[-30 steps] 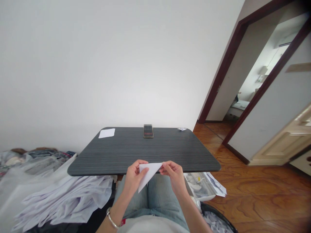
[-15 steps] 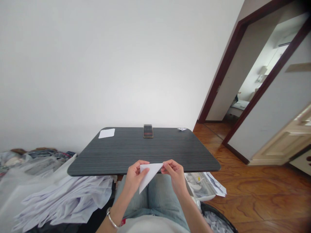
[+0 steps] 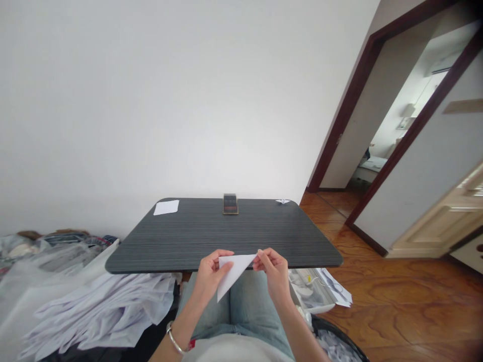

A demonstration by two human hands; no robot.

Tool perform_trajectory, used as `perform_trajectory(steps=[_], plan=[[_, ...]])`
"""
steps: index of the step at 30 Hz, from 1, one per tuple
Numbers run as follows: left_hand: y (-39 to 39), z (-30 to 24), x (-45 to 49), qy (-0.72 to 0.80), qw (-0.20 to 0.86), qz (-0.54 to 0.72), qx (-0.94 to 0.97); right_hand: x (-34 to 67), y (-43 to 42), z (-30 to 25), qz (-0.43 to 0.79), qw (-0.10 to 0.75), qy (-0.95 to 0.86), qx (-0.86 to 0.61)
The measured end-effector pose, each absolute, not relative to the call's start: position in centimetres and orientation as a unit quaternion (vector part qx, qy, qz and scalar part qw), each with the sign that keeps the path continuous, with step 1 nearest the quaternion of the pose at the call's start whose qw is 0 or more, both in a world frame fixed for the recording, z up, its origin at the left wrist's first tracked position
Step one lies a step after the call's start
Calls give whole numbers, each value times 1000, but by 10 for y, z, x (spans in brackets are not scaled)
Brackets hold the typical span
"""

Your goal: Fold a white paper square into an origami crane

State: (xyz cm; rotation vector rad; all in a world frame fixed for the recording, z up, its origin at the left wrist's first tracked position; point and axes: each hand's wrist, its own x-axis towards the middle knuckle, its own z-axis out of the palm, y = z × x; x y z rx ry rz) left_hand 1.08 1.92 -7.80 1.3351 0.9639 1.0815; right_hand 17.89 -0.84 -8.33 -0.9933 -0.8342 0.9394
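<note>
Evidently the two hands share one piece: the left hand (image 3: 211,273) pinches a white paper (image 3: 234,274) between its thumb, laid flat on the upper face, and fingers tucked behind, while the right hand (image 3: 273,266) nips the far corner between thumb and fingertips. Taking the paper as the clock's centre and the wearer's body as six, the left hand sits at nine and the right between two and three. The broad thumb press probably serves to steady the sheet, and the finer pinch opposite gives control of the corner and its edge. Holding it out over the jeans (image 3: 247,301), at the table's near edge, likely leaves room for fingers on both faces; whether it touches the table (image 3: 226,234) cannot be told.

The paper looks like a crisp, plain triangle, its long side slanting from two o'clock to a free point at seven. It seems doubled over, though the layers are too small to count.

Farther out, a dark little stand (image 3: 230,204) is at twelve on the table, some flat white paper sheets (image 3: 166,207) at ten to eleven, and a small winged paper shape (image 3: 283,201) at one, all perhaps set back to spare the near side.
</note>
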Motion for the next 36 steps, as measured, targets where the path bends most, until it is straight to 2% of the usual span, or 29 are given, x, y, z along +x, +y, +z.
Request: perform_trajectory(steps=[4, 11, 19, 28, 36], plan=[[20, -77, 9, 409, 561, 464, 551, 180, -7, -81, 427, 712, -348, -436], [19, -79, 11, 408, 557, 456, 562, 179, -7, -83, 412, 660, -426, -461], [20, -84, 11, 416, 546, 451, 570, 180, -7, -88, 378, 658, -451, -470], [20, -84, 12, 415, 551, 453, 565, 175, -6, -87, 431, 628, -448, -468], [20, -84, 12, 418, 547, 453, 566, 177, -5, -87, 421, 631, -454, -468]])
